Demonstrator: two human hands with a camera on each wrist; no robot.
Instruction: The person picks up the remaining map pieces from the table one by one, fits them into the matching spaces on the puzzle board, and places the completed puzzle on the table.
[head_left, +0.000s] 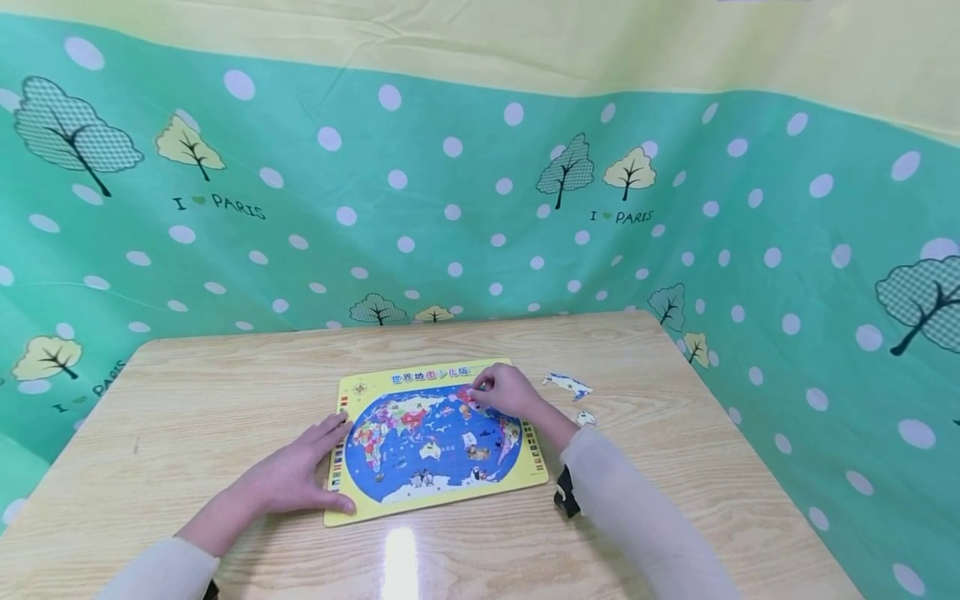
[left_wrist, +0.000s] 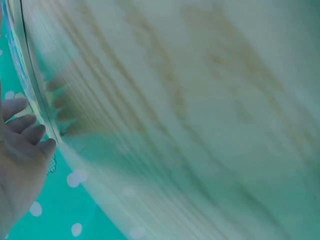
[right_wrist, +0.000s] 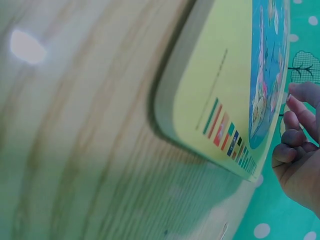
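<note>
A world map jigsaw puzzle (head_left: 442,492) with a yellow border and blue ocean lies on the wooden table. My left hand (head_left: 300,471) rests along its left side, fingers extended at the upper edge and thumb over the lower left corner. Over the map's upper right, my right hand (head_left: 510,392) pinches a reddish puzzle piece (head_left: 464,394) between thumb and index finger. In the right wrist view the other fingers of that hand (right_wrist: 300,145) curl in, and the piece is mostly hidden. The left wrist view catches the left hand (left_wrist: 22,150) at its edge.
Right of the board lie two loose pieces, a larger white and blue one (head_left: 567,385) and a small whitish one (head_left: 587,418). The wooden table (head_left: 210,392) meets a green dotted curtain (head_left: 420,200) at the back and right.
</note>
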